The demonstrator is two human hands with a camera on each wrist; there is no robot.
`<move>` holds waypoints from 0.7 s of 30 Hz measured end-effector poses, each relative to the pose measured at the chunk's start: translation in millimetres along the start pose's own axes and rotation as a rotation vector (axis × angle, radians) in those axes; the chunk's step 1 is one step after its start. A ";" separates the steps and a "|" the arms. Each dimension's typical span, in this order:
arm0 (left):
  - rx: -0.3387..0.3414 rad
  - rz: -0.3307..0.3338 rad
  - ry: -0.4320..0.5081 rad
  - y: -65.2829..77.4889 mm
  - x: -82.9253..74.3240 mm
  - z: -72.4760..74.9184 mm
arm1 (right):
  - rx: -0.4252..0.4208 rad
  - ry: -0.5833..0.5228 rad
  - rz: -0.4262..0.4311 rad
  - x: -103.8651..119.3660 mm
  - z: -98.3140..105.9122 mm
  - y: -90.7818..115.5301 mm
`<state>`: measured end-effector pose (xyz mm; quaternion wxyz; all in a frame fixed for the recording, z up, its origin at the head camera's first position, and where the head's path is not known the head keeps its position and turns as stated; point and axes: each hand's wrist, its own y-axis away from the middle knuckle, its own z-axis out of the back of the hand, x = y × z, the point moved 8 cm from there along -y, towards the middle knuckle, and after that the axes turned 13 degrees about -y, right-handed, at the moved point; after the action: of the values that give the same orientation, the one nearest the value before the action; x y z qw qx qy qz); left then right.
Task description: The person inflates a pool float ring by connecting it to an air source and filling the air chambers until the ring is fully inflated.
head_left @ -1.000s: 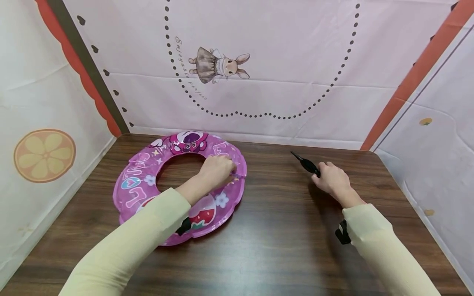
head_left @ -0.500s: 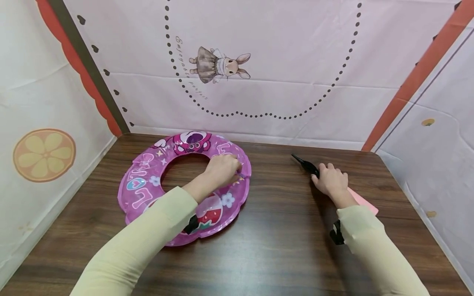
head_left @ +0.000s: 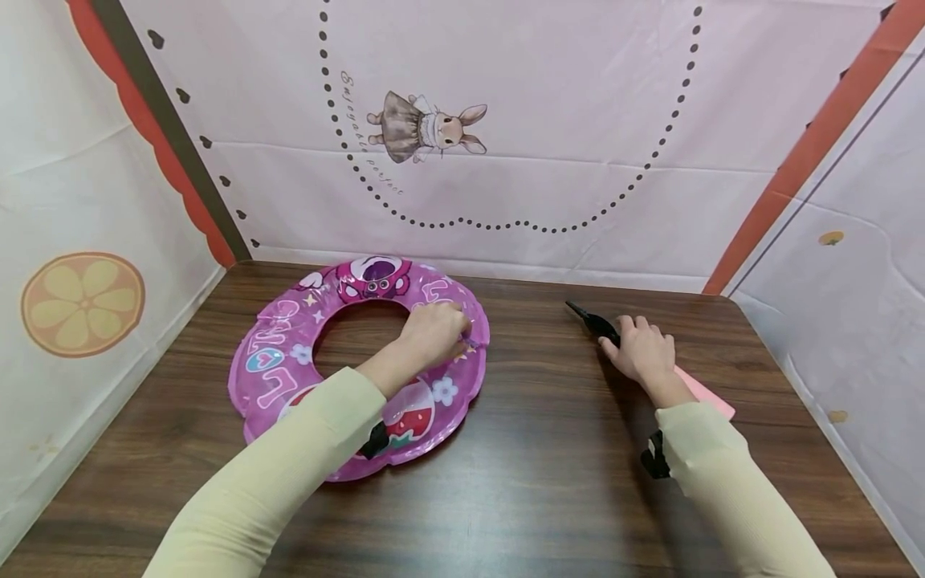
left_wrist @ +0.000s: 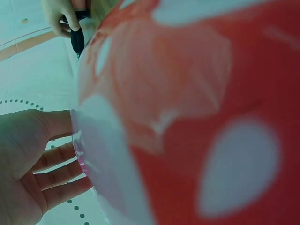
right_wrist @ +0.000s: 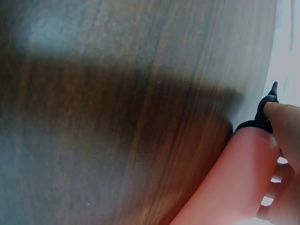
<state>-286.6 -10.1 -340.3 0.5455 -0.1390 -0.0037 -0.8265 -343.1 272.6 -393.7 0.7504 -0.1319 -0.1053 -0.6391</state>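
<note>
A purple-pink inflatable swim ring (head_left: 253,389) with a bear print and strawberries lies on the left half of the table. My left hand (head_left: 436,333) pinches its right side; in the left wrist view that hand's fingers (left_wrist: 58,176) meet the ring's edge, their tips hidden behind it. On the right, my right hand (head_left: 643,351) grips a hand air pump (right_wrist: 234,183) with a pink cylinder and a black cap. The pump's tapered black nozzle (head_left: 594,321) points to the far left in the head view. My palm hides part of the pump's cap end.
Both hands are over a dark wood-grain table (head_left: 520,449). Light printed cloth (head_left: 578,120) stands along its back and both sides, close behind the ring. Black wrist cameras (head_left: 655,456) sit under my sleeves.
The ring has shifted slightly right along with my left hand. My right hand has moved a little left, and the pump's pink body now shows beside the wrist in the head view.
</note>
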 end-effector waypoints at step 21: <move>-0.063 0.052 0.051 -5.8 -2.8 3.9 | -0.002 -0.023 0.055 13.0 2.5 2.8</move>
<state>-289.9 -4.6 -336.4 0.5619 -0.1348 0.0397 -0.8151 -338.2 261.8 -387.2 0.7662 -0.1430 -0.1095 -0.6169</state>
